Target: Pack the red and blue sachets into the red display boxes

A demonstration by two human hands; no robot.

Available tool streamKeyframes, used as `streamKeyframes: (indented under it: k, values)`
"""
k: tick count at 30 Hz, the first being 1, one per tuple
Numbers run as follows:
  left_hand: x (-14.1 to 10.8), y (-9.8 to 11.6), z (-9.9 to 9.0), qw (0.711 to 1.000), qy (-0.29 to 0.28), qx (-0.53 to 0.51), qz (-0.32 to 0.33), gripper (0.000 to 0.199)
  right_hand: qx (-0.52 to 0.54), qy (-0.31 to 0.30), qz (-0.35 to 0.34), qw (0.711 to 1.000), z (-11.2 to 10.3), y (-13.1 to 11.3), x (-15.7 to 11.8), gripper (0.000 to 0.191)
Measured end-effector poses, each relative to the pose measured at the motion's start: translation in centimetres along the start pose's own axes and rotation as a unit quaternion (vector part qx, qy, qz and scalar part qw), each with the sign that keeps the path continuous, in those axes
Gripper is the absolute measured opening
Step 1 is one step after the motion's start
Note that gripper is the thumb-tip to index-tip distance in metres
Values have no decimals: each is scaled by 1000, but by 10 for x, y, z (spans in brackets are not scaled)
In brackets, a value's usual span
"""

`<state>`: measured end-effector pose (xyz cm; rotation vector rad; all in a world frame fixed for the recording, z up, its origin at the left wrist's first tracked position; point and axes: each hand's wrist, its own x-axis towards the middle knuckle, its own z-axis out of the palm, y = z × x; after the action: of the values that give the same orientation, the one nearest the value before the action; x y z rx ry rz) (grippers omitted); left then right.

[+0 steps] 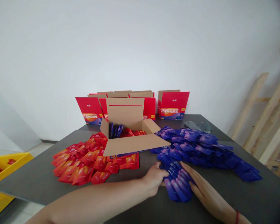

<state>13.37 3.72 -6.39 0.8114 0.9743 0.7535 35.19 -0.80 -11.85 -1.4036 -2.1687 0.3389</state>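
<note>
Several blue-purple sachets (177, 182) lie fanned in a stack near the table's front edge, between my two hands. My left hand (155, 177) grips the stack's left side, fingers curled around it. Against its right side rests my right hand (199, 183), its fingers stretched out. An open cardboard box (135, 143) stands just beyond, flaps spread, with blue sachets (116, 130) at its left and red sachets (133, 133) at its right. A pile of red sachets (84, 158) lies left of the box, a large pile of blue sachets (200, 147) to the right.
Red printed boxes (172, 105) stand open along the back of the dark table (37, 174). A grey cloth (198, 126) lies at the back right. A yellow crate (11, 166) is at the far left, and wooden frames (266, 115) lean at the right.
</note>
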Motion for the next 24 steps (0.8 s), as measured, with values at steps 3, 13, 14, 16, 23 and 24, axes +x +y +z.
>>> streamKeyframes:
  k: [3, 13, 14, 16, 23, 24]
  values:
    - [4, -6, 7, 1000, 14, -12, 26, 53, 10, 7, 22, 1000, 6, -1, -2, 57]
    - [11, -5, 13, 997, 26, -32, 64, 25, 41, 28, 60, 997, 18, -17, -14, 56]
    - [12, -5, 14, 997, 28, -28, 65, 24, 46, 29, 64, 997, 19, -17, -15, 56]
    - [15, -6, 18, 997, 37, -13, 71, 26, 61, 28, 70, 995, 22, -18, -17, 55]
    - [24, -10, 25, 994, 52, 43, 89, 31, 144, 40, 110, 983, 28, -32, -24, 54]
    - [25, -9, 25, 994, 48, 44, 88, 31, 156, 49, 118, 979, 26, -34, -23, 54]
